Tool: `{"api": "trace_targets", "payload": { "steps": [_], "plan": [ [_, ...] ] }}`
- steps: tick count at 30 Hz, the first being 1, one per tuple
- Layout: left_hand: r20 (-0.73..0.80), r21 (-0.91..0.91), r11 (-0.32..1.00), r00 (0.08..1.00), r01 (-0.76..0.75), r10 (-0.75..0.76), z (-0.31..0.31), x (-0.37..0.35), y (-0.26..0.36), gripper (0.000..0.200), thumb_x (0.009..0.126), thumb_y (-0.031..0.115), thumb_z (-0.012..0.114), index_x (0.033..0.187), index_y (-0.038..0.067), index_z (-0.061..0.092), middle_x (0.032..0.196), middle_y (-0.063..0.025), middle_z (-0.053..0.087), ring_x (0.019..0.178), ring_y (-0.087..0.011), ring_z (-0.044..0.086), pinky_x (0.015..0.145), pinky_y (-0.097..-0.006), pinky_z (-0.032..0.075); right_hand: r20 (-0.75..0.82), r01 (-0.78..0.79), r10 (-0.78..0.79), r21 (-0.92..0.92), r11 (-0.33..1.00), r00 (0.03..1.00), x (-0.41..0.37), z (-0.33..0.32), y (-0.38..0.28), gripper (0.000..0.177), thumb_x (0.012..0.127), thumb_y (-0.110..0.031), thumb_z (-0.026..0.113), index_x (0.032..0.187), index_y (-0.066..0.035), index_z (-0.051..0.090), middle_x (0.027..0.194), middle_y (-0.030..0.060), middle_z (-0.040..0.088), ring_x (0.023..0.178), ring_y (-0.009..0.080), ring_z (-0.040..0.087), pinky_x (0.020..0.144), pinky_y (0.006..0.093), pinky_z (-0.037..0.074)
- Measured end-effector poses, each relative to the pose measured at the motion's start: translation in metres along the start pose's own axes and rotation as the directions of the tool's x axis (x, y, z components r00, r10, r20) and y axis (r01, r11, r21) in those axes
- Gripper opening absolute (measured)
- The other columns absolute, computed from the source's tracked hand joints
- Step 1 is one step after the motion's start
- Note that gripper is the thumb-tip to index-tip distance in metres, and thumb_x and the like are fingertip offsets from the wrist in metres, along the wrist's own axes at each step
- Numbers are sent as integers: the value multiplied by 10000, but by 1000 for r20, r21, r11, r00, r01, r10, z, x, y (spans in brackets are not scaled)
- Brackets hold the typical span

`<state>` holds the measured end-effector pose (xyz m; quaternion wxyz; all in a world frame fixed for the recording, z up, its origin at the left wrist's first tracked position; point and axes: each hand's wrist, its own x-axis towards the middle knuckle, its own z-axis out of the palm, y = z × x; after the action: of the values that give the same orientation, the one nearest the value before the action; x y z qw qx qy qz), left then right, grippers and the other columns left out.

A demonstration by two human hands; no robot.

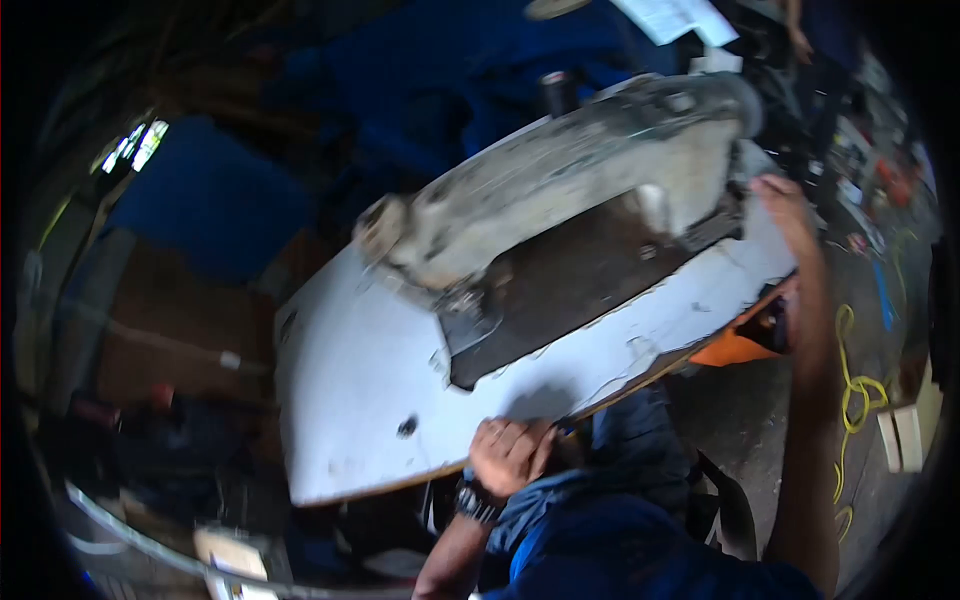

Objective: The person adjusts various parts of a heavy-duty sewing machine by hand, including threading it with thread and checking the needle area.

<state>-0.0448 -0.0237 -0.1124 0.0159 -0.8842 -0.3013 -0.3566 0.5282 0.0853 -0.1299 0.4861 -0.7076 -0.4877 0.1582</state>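
Note:
A worn, grimy sewing machine (pixel 570 170) lies across a white tabletop (pixel 350 380) with a wooden edge. Beneath its arm is a dark, rough-edged cutout. At the front edge, my left hand (pixel 510 455), wearing a watch (pixel 480 502), has its fingers curled over the rim; what lies under the palm is hidden. My right hand (pixel 785 215) grips the tabletop's right end, fingers on the upper surface beside the machine's head. The picture is somewhat blurred.
Blue cloth (pixel 210 200) hangs or lies at the left and behind the tabletop. Yellow cord (pixel 855 385) trails over the floor at right, near a pale wooden block (pixel 900 438). An orange object (pixel 735 348) shows below the right edge. Another person's hand (pixel 800 45) appears at upper right.

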Motion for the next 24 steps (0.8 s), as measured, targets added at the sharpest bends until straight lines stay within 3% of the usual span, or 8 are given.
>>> {"api": "trace_targets", "payload": {
  "steps": [1,2,4,5,6,11,21,24],
  "plan": [
    [5,-1,1000,1000,-9,9,0,-3,-1,146,788,86,799,913,70,723,729,-63,595,640,-255,571,597,-375,443,2,205,-207,111,972,978,-4,3,4,218,951,-267,678,968,-65,759,808,-16,663,732,101,562,676,277,451],
    [64,77,997,998,-8,3,-1,-5,0,134,800,148,807,889,74,739,729,-62,631,616,-238,575,593,-373,433,-56,311,-309,24,950,949,-5,3,11,203,941,-246,683,951,-63,770,841,-10,691,745,95,572,685,275,461],
    [-29,23,999,999,-44,45,8,-6,-2,70,840,132,747,883,91,710,744,-85,648,634,-295,578,618,-414,439,-24,-22,23,38,999,999,-5,-1,2,229,948,-257,698,926,-40,765,731,-4,653,692,85,541,652,293,455],
    [29,11,1000,1000,8,-8,11,-18,-5,139,837,163,746,947,82,723,840,-118,656,716,-321,591,690,-448,459,-27,59,-57,71,996,998,-9,-3,-8,250,942,-278,719,902,-33,755,684,-3,626,653,76,516,615,287,438],
    [-65,45,996,995,-71,74,5,3,9,75,887,118,738,872,61,692,712,-123,608,610,-305,565,609,-433,458,-27,89,-86,155,984,996,-6,-1,-1,253,937,-276,725,883,-30,752,678,-2,618,641,82,521,600,289,435],
    [-67,56,993,992,-99,103,4,2,7,175,870,134,758,768,81,626,663,-106,557,585,-303,533,589,-432,437,-15,-83,87,186,979,996,-12,2,-21,241,948,-251,710,871,-23,735,656,-33,560,633,76,493,597,273,403],
    [3,72,997,999,-34,34,2,-2,11,138,877,155,754,1004,102,740,940,-130,715,763,-311,659,710,-423,514,18,-92,91,179,979,996,-10,1,-20,274,957,-274,697,920,-6,743,685,-2,608,652,94,535,625,282,438],
    [21,67,997,999,-28,27,2,-6,9,161,879,152,751,1032,103,738,974,-133,722,801,-310,675,727,-423,519,1,-88,89,198,976,996,-12,2,-24,271,964,-257,698,849,-12,713,640,-40,527,627,66,464,585,268,383]
  ]
}}
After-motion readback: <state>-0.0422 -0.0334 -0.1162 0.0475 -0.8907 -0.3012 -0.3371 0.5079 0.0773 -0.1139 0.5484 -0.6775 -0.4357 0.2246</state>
